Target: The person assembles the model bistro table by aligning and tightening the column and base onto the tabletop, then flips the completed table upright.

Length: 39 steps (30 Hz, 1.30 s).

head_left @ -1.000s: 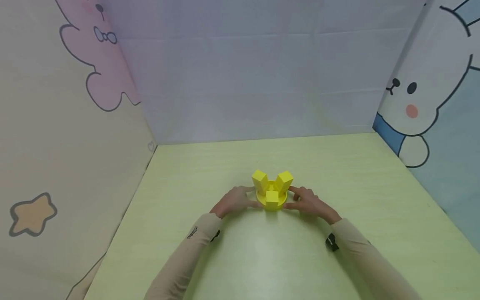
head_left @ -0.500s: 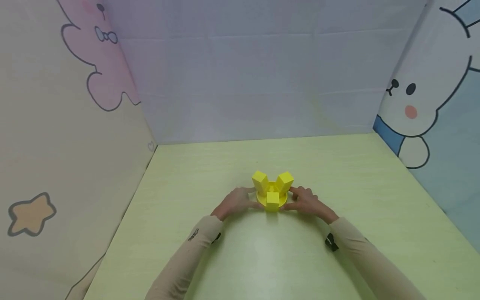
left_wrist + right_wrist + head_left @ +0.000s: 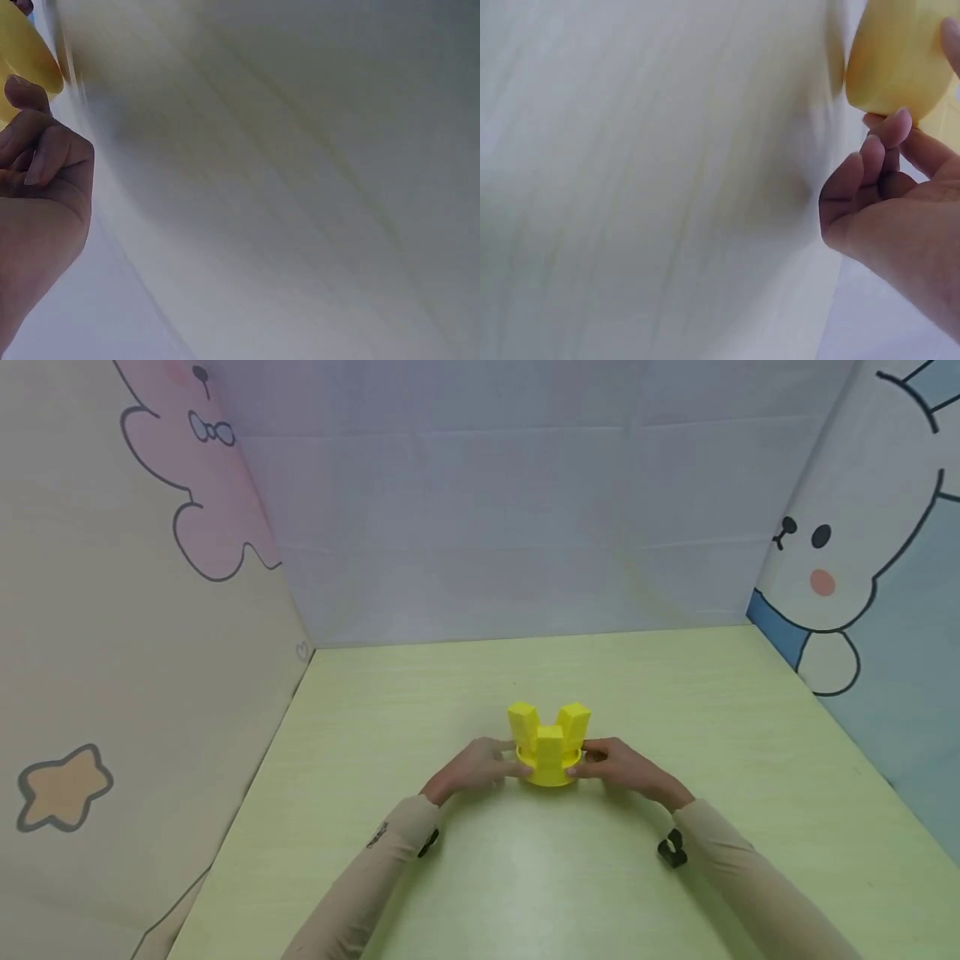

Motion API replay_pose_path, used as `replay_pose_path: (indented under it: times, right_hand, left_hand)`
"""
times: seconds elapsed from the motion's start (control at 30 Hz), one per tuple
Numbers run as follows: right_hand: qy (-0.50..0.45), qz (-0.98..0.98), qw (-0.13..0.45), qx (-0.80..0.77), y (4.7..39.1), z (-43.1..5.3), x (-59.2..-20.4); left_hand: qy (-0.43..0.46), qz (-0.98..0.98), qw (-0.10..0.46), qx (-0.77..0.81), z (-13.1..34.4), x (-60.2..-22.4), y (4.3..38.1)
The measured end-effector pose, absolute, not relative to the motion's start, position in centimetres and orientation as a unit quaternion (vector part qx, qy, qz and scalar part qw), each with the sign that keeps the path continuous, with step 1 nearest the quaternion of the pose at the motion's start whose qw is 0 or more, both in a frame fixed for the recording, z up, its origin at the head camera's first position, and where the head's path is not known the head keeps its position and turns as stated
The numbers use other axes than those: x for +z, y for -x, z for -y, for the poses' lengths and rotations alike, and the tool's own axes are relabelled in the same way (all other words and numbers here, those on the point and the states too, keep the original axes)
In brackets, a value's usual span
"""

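A yellow round-based piece with three blocky upright prongs (image 3: 549,760) is at the middle of the table, its curved front wall facing me in the head view. From the left, my left hand (image 3: 478,765) grips the base between thumb and fingers. My right hand (image 3: 626,770) grips the opposite side the same way, thumb at the front. The left wrist view shows only part of the yellow base (image 3: 30,56) beyond curled fingers. In the right wrist view, the smooth base (image 3: 896,64) sits between thumb and fingertips, the other fingers curled below it.
The pale yellow-green table (image 3: 510,877) runs back to a plain light curtain (image 3: 480,527). Side panels carry cartoon prints, with a star (image 3: 66,787) at left and a rabbit (image 3: 832,560) at right. A dark wrist strap (image 3: 672,849) hangs under the right sleeve.
The yellow piece has tilted back and shifted slightly right, so its front wall shows more and the front prong stands taller. Both hands have kept their grip and moved with it.
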State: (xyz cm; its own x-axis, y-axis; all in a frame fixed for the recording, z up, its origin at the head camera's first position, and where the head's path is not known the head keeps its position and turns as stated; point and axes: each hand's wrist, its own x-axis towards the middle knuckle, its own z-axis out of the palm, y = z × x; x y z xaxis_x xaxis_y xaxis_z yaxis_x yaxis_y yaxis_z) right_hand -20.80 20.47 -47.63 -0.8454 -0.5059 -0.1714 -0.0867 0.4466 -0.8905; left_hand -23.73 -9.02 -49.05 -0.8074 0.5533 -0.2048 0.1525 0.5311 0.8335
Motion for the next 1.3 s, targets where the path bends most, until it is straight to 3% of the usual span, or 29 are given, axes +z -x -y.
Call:
replay_pose_path:
  times: [0.23,0.87,1.3]
  right_hand:
    - [0.136,-0.808,0.247,-0.517,20.3,-20.4,-46.7]
    - [0.056,-0.796,0.251,-0.547,18.9,-18.8,-43.8]
    - [-0.012,-0.778,0.288,-0.558,19.2,-18.9,-43.2]
  left_hand:
    - [-0.215,-0.812,0.258,0.478,9.2,-48.1,23.0]
    - [-0.092,-0.846,0.175,0.495,7.6,-46.1,21.5]
    - [-0.099,-0.864,0.183,0.458,6.9,-44.0,21.2]
